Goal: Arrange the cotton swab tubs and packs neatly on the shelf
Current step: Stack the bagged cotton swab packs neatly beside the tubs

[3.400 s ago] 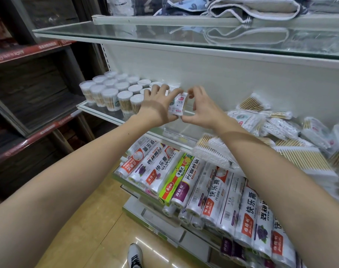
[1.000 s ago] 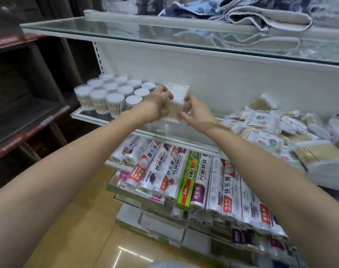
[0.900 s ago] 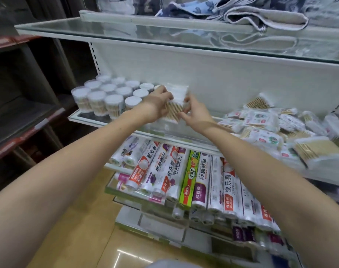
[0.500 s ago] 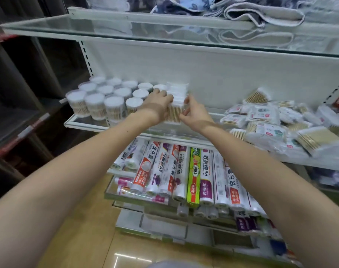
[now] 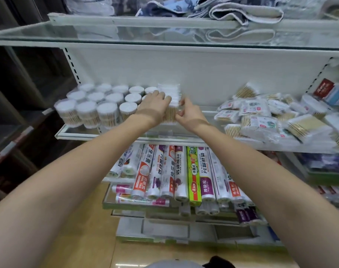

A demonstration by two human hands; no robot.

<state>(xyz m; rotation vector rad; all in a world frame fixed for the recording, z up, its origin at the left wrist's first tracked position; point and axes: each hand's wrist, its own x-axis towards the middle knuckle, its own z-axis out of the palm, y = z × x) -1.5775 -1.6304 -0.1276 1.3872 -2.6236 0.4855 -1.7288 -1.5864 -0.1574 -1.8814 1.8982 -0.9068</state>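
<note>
Round clear tubs of cotton swabs (image 5: 99, 105) with white lids stand in rows at the left of the glass shelf (image 5: 77, 133). Just right of them stands an upright row of flat swab packs (image 5: 169, 93). My left hand (image 5: 155, 107) and my right hand (image 5: 190, 113) grip the front pack (image 5: 171, 114) of that row from either side, holding it upright with its wooden sticks showing. A loose heap of swab packs (image 5: 271, 117) lies at the right of the shelf.
A glass shelf above (image 5: 164, 37) carries folded towels. Below, rolls of plastic wrap (image 5: 174, 171) lie side by side on a lower shelf. Small boxes (image 5: 331, 91) stand at the far right. Dark shelving is to the left.
The camera has shifted right and nearer. Both hands stay on the upright pack, which has settled a little lower against the row behind it.
</note>
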